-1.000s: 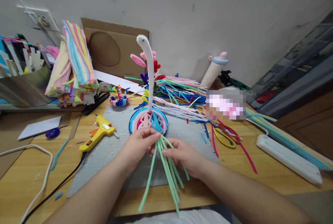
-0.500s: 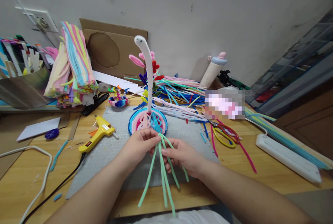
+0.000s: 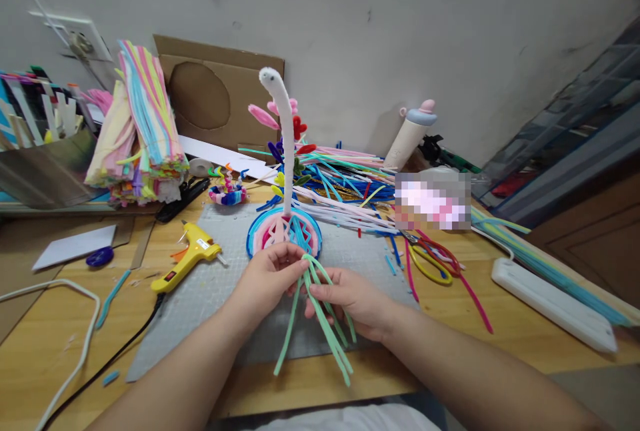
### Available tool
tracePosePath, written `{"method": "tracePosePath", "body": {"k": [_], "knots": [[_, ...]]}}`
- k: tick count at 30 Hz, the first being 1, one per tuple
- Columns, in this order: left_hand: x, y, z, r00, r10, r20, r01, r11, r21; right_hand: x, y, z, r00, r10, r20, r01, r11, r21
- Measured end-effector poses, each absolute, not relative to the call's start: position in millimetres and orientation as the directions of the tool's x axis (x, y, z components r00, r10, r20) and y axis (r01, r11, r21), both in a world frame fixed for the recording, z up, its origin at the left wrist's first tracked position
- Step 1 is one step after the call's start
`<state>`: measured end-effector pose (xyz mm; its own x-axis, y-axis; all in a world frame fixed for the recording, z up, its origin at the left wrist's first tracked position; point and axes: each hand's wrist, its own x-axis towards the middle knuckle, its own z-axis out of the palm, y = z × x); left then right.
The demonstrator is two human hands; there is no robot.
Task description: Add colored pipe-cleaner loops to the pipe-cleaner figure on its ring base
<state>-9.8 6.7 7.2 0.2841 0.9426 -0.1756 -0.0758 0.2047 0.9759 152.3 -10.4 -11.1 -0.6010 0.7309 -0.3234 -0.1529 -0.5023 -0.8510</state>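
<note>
Several light green fuzzy stems (image 3: 327, 331) hang fanned out from a joined upper end. My left hand (image 3: 275, 277) pinches them near that top end. Around the strands a little lower, my right hand (image 3: 345, 301) is closed, thumb in front and fingers behind. Just beyond both hands, a round pink and blue piece (image 3: 260, 234) lies on the grey mat (image 3: 200, 304), its near edge hidden by my fingers. A tall white fuzzy stalk (image 3: 287, 151) with a bent top rises at its far edge.
A yellow glue gun (image 3: 187, 264) with a black cord lies left. Scissors (image 3: 433, 264) and a white power strip (image 3: 553, 304) are right. Loose stems (image 3: 345, 184) lie behind, near a leaning bottle (image 3: 407, 137). Stem bundles (image 3: 150, 117) stand back left.
The lower ends of the green stems have swung, several of them to the right and closer together. My right hand's fingers have shifted slightly around them; my left hand keeps its pinch.
</note>
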Motion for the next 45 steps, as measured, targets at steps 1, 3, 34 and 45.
{"method": "tracePosePath", "body": {"k": [1, 3, 34, 45], "knots": [[-10.1, 6.9, 6.7, 0.285, 0.942, -0.176, -0.069, 0.203, 0.977, 152.3, -10.6, -11.6, -0.587, 0.741, -0.327, -0.139, -0.49, -0.861], [-10.8, 7.4, 6.3, 0.28, 0.945, -0.171, -0.037, 0.189, 0.981, 151.9, -11.1, -12.6, -0.551, 0.767, -0.328, -0.133, -0.469, -0.873], [-7.7, 6.3, 2.2, 0.331, 0.92, -0.212, -0.1, 0.258, 0.961, 153.1, -11.1, -16.2, -0.606, 0.726, -0.325, -0.114, -0.484, -0.868], [-7.0, 5.2, 3.1, 0.353, 0.91, -0.22, -0.125, 0.278, 0.952, 156.1, -6.6, -8.7, -0.512, 0.818, -0.263, -0.305, -0.459, -0.835]]}}
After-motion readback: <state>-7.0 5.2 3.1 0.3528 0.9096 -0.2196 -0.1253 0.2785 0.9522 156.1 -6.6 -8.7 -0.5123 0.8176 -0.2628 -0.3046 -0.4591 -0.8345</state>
